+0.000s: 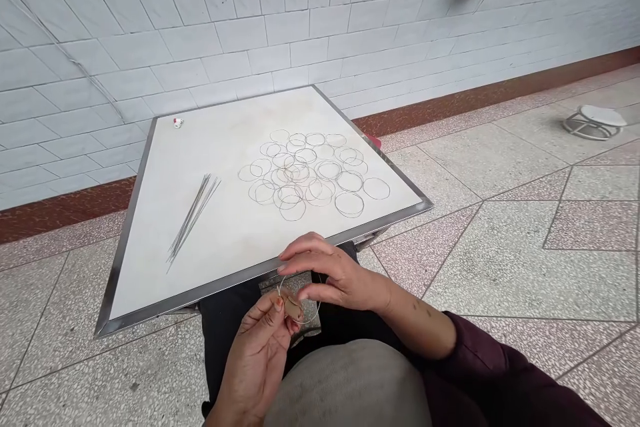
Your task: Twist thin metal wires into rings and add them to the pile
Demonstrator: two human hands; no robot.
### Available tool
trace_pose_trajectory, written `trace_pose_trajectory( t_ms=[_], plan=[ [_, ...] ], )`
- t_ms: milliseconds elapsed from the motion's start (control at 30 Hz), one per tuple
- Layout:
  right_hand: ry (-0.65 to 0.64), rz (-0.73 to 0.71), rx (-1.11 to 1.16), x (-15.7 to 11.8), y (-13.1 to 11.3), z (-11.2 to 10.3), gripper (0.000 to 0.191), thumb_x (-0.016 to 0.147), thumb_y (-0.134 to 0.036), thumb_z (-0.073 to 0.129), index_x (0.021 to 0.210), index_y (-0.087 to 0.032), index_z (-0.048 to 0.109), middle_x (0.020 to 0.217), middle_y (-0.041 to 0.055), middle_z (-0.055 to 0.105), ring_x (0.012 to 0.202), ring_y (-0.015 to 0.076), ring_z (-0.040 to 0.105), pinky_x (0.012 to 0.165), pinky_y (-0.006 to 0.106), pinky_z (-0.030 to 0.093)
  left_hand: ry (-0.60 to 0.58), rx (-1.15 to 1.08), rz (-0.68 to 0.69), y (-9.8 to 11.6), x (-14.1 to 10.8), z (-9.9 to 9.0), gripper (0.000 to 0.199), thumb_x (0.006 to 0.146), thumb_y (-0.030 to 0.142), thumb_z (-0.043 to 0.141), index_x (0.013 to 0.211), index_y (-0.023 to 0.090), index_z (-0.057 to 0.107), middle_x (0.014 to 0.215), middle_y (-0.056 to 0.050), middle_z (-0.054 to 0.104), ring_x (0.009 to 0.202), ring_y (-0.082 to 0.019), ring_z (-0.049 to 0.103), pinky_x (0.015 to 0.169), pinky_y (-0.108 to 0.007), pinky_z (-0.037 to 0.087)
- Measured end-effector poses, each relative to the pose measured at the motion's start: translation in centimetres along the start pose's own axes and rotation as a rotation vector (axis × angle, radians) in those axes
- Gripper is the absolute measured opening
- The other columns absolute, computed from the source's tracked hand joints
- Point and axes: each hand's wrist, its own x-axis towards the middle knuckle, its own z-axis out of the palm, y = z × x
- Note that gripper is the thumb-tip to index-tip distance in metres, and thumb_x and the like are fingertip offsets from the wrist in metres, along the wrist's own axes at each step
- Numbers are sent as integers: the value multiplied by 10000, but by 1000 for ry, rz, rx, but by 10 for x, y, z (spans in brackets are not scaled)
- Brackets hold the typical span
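Head view: the left hand (260, 357) had its fingers (277, 303) clamped on a wire ring (314, 313) with a tan wrapping (293, 307), over the lap. Whether the right hand (340, 273) gripped it could not be told. Beyond lay the counter (150, 247), bearing more rings (315, 173) and straight wires (193, 220).

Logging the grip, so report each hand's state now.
Left hand: closed, pinching a small tan scrap against a thin silver wire ring.
Right hand: curled beside the ring; cannot tell whether it grips.
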Motion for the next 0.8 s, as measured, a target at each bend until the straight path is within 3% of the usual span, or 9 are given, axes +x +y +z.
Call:
trace_pose_trajectory(
  t_ms=[133, 400, 800],
  plan=[
    [-78, -135, -139, 8, -3, -4, 149, 990, -271, 577, 1083, -209, 674, 1099, 72, 669, 1005, 157, 608, 922, 321, 519, -16, 99, -15, 3, -1, -2, 199, 804, 332, 751, 691, 169, 735, 681, -29, 558, 703, -155, 471, 701, -276, 421],
    [-241, -163, -250, 13, -6, -8, 149, 999, -183, 529, 1079, -210, 651, 1018, 43, 688, 922, 149, 587, 831, 284, 533, -50, 166, -27, 6, -1, -4, 209, 830, 353, 727, 736, 166, 737, 693, -25, 552, 694, -149, 459, 694, -276, 410],
    [-112, -135, -243, 9, 0, -1, 192, 988, -126, 464, 1006, -192, 643, 893, 55, 643, 842, 156, 555, 766, 294, 519, -10, 81, -38, 10, 0, -8, 153, 830, 298, 711, 788, 158, 755, 721, -41, 582, 689, -149, 481, 675, -268, 435]
  ],
)
